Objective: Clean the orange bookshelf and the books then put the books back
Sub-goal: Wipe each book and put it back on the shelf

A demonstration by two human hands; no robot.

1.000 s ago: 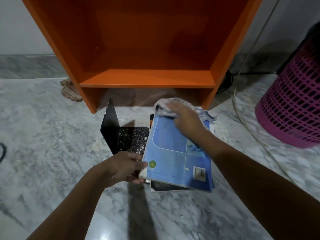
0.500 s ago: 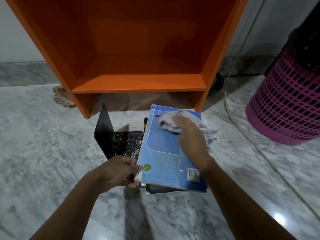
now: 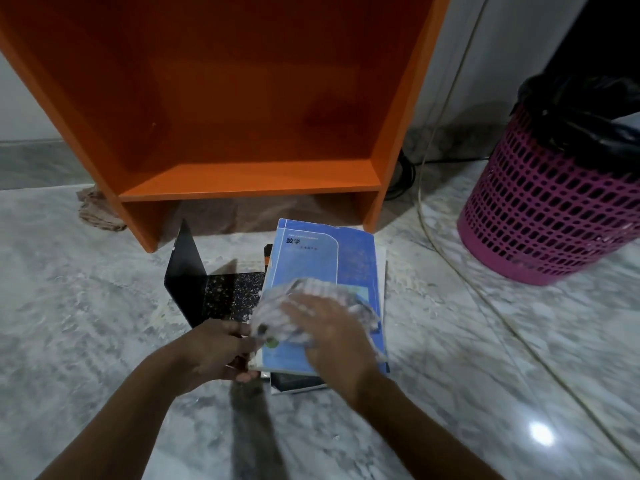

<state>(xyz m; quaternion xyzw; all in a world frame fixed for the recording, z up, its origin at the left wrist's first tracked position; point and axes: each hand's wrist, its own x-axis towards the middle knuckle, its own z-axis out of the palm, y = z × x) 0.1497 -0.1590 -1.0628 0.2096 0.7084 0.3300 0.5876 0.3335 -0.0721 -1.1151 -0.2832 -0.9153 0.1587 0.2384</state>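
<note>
Marble floor | my left grip pinches blue book at edge | right grip, blurred, seems flat on cloth | risk: hard wipe skids book off stack

Left hand, right hand and forearms seemingly bare

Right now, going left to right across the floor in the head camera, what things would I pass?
From the left: brown rag → black bookend → blue book → pink basket.
</note>
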